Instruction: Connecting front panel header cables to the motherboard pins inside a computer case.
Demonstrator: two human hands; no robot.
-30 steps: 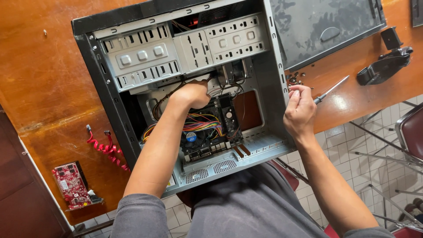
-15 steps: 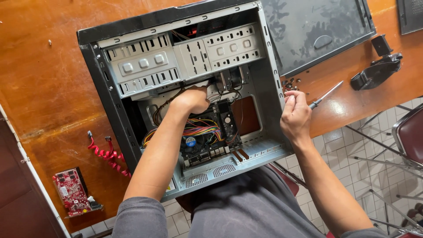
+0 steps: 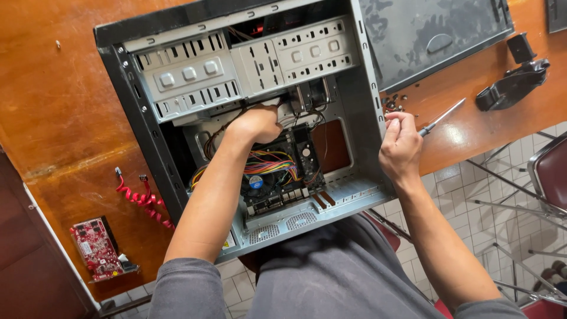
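An open grey sheet-metal computer case (image 3: 366, 106) lies on its side on the worn, glossy brown wooden table (image 3: 53, 112), its open face turned up and its near end jutting past the table's edge toward the person. The left hand (image 3: 257, 123) reaches deep inside, just under the perforated, stamped-metal drive bays (image 3: 236, 65); its fingers are curled inward, but what they grip is hidden behind the knuckles. Below that hand a bundle of thin coloured wires (image 3: 269, 162) fans across the dark motherboard (image 3: 283, 177), beside a round cooler fan (image 3: 255, 182).

The right hand (image 3: 400, 145) hovers at the case's right wall, fingers pinched together near its rim and clamped on a slim silver-shafted screwdriver (image 3: 440, 118), whose shaft points up and right over the table. A few small screws (image 3: 393, 105) lie scattered just beyond it. The flat, smudged grey side panel (image 3: 437, 35) rests further back, with a black moulded plastic part (image 3: 512, 87) to its right.

To the left of the case lie a coiled red flat cable (image 3: 142, 198) and a red rectangular circuit card (image 3: 94, 248)
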